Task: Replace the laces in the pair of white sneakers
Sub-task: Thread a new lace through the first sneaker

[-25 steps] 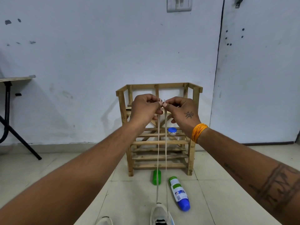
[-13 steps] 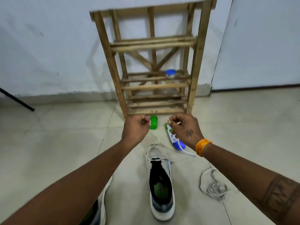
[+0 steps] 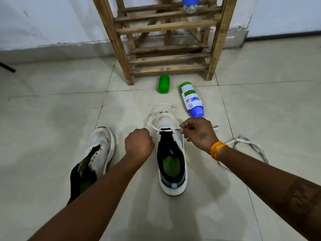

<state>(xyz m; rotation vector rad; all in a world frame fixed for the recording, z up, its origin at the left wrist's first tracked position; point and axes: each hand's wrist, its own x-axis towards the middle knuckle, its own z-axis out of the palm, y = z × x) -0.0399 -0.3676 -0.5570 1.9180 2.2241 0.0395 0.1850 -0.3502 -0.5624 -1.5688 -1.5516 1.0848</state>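
Observation:
A white sneaker (image 3: 172,164) with a green insole stands on the tiled floor, toe away from me. A white lace (image 3: 157,112) runs through its lowest eyelets and loops loosely over the toe. My left hand (image 3: 139,145) is closed on one lace end just left of the shoe. My right hand (image 3: 198,133) pinches the other lace end at the shoe's right side. The second white sneaker (image 3: 97,153) lies tilted to the left, without a lace. A loose white lace (image 3: 250,145) lies in a heap on the floor to the right.
A wooden rack (image 3: 165,37) stands against the wall ahead, with a blue-lidded jar (image 3: 190,5) on a shelf. A green cap (image 3: 163,83) and a blue-and-white bottle (image 3: 191,100) lie on the floor in front of it. A black table leg (image 3: 7,67) shows at far left.
Both hands came down from chest height to the shoe with the lace ends. The taut lace has gone slack over the toe. My view tilted down to the floor.

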